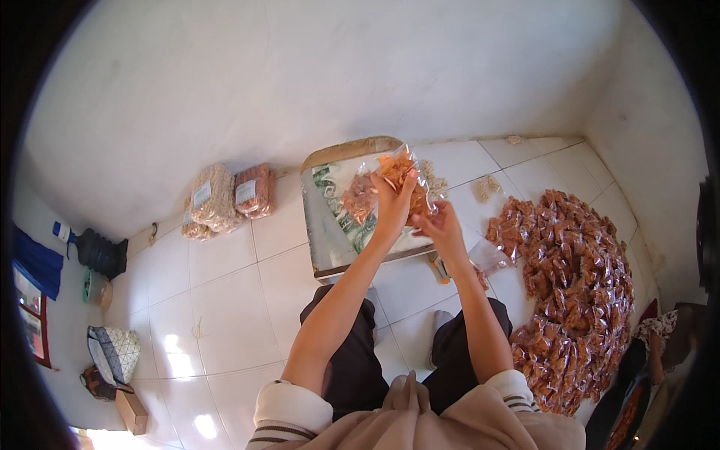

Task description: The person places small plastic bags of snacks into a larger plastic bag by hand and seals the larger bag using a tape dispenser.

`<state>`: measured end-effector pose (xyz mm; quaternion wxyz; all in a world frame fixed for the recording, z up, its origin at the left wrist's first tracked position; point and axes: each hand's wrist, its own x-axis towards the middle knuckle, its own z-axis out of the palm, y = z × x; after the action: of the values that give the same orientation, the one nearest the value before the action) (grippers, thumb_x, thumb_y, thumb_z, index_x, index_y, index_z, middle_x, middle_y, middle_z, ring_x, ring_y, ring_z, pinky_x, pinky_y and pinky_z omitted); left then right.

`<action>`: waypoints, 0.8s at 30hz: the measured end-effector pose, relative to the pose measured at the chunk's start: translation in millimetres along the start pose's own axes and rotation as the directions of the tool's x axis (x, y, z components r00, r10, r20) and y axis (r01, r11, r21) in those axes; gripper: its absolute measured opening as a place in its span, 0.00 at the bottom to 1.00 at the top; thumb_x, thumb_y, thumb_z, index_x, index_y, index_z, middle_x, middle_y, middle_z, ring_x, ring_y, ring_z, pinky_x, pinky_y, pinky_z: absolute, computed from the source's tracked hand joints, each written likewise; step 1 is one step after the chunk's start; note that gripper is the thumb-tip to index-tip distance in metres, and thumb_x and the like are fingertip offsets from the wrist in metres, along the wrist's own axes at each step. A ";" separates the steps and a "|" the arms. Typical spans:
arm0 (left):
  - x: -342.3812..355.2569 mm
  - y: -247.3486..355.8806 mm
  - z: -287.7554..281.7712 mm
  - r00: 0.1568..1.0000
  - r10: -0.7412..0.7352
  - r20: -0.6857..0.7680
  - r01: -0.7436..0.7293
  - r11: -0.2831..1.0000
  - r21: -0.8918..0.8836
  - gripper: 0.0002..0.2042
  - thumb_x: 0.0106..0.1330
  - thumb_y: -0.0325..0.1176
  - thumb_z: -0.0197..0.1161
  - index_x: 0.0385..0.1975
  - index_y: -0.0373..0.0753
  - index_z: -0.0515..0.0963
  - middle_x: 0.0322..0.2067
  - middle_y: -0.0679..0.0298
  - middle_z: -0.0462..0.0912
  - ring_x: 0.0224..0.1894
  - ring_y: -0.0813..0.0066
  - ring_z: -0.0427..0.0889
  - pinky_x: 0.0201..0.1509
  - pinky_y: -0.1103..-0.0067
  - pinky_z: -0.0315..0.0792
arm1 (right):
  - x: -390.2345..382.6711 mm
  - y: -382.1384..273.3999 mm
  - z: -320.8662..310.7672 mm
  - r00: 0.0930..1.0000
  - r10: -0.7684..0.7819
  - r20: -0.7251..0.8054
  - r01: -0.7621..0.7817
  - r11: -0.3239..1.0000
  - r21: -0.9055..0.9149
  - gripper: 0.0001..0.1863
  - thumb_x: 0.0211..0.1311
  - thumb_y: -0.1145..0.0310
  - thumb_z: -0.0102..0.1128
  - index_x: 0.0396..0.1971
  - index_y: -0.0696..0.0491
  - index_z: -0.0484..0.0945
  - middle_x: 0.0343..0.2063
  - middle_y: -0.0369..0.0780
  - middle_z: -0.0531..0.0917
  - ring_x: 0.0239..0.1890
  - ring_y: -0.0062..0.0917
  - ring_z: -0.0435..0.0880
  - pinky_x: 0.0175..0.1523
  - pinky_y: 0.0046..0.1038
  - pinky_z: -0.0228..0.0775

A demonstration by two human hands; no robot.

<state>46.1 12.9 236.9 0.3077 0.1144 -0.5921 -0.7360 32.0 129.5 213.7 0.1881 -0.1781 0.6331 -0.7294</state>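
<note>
A clear plastic bag of orange chips (395, 164) is held up over a low table (324, 238) in front of me. My left hand (394, 201) is closed around the side of the bag. At the bag's lower right edge, the fingers of my right hand (441, 223) pinch the plastic. On the tabletop just left of the held bag lies another clear bag of reddish-orange snacks (358, 199). My left hand covers part of the held bag.
A big heap of filled snack bags (574, 292) spreads over the tiled floor at right. Large bags of pale snacks (215, 199) and a reddish one (255, 190) stand by the wall at left. Another person (652, 352) is at far right. Clear plastic (489, 256) lies near my right forearm.
</note>
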 end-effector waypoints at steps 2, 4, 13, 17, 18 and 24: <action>0.8 1.6 -1.0 1.000 0.004 0.024 -0.003 0.999 -0.034 0.32 0.59 0.48 0.59 0.51 0.33 0.50 0.46 0.58 0.65 0.49 0.75 0.66 0.51 0.81 0.64 | 5.3 -0.9 -1.5 0.999 -0.038 -0.038 0.039 0.999 0.020 0.26 0.52 0.66 0.64 0.45 0.60 0.62 0.39 0.42 0.73 0.35 0.21 0.76 0.36 0.21 0.72; -2.1 1.7 0.3 0.999 -0.024 0.046 0.025 1.000 -0.013 0.32 0.59 0.48 0.59 0.51 0.33 0.50 0.47 0.57 0.64 0.50 0.74 0.66 0.52 0.80 0.64 | 9.2 1.6 -3.2 0.988 -0.063 -0.143 0.083 0.987 0.139 0.25 0.52 0.68 0.64 0.45 0.59 0.63 0.36 0.40 0.75 0.35 0.20 0.77 0.38 0.21 0.71; 4.2 -16.2 -17.3 0.988 -0.157 0.011 0.157 0.977 -0.147 0.36 0.59 0.59 0.51 0.53 0.34 0.48 0.50 0.57 0.61 0.53 0.71 0.63 0.55 0.77 0.62 | 8.0 -4.9 1.3 0.993 0.045 -0.105 -0.003 0.929 0.371 0.20 0.49 0.72 0.65 0.40 0.58 0.67 0.32 0.38 0.77 0.33 0.20 0.77 0.40 0.19 0.70; 17.7 -19.5 -30.0 0.961 -0.241 -0.135 0.245 0.970 0.009 0.35 0.60 0.63 0.45 0.52 0.36 0.51 0.52 0.60 0.59 0.54 0.72 0.63 0.54 0.76 0.64 | 7.5 -26.5 -24.5 0.968 -0.193 -0.160 0.229 0.942 0.247 0.16 0.50 0.77 0.63 0.39 0.58 0.69 0.31 0.37 0.78 0.32 0.19 0.78 0.39 0.18 0.70; 14.8 -13.3 -30.8 0.955 -0.282 -0.089 0.285 0.958 0.019 0.33 0.61 0.63 0.40 0.51 0.37 0.53 0.50 0.61 0.60 0.55 0.74 0.61 0.57 0.76 0.60 | 6.4 -29.4 -32.9 0.960 -0.240 -0.141 0.259 0.956 0.136 0.16 0.50 0.78 0.62 0.39 0.58 0.69 0.32 0.37 0.79 0.33 0.19 0.78 0.40 0.18 0.70; 4.8 2.4 -61.0 0.874 -0.293 0.387 0.138 0.914 0.380 0.37 0.61 0.62 0.44 0.55 0.33 0.49 0.52 0.55 0.60 0.58 0.69 0.59 0.62 0.75 0.52 | 0.2 -19.0 -22.9 0.965 -0.148 0.218 0.209 0.935 -0.288 0.21 0.50 0.74 0.64 0.45 0.59 0.69 0.31 0.38 0.79 0.34 0.17 0.78 0.40 0.18 0.68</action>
<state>75.6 -39.0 223.5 0.0572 0.0645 -0.7472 -0.6590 19.5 151.5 229.5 0.1510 -0.3319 0.6990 -0.6152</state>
